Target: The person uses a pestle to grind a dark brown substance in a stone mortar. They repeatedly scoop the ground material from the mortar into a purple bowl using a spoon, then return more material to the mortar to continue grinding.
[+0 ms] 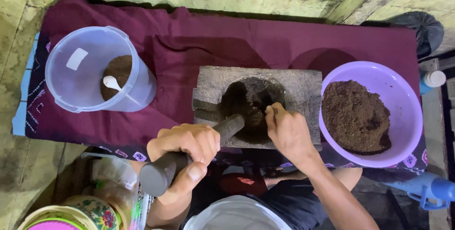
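While the left hand wraps tightly around the thick end of a dark pestle, the tool lies on a slant: its long axis runs from the blunt butt low at the near left, close to the person's body, up and to the right, where its narrower tip points into the hollow of a grey stone mortar. The tip rests against dark brown ground material in that hollow. The right hand reaches in from the near right, its fingers curled down into the bowl of the mortar and touching the dark powder; whether it pinches anything cannot be told. The mortar, a rough rectangular block, sits in the middle of a maroon cloth spread over a low surface. Just to its right stands a purple bowl heaped with the same brown powder. Well apart on the left, a clear plastic tub lies tilted toward the camera, with some brown powder and a white spoon inside.
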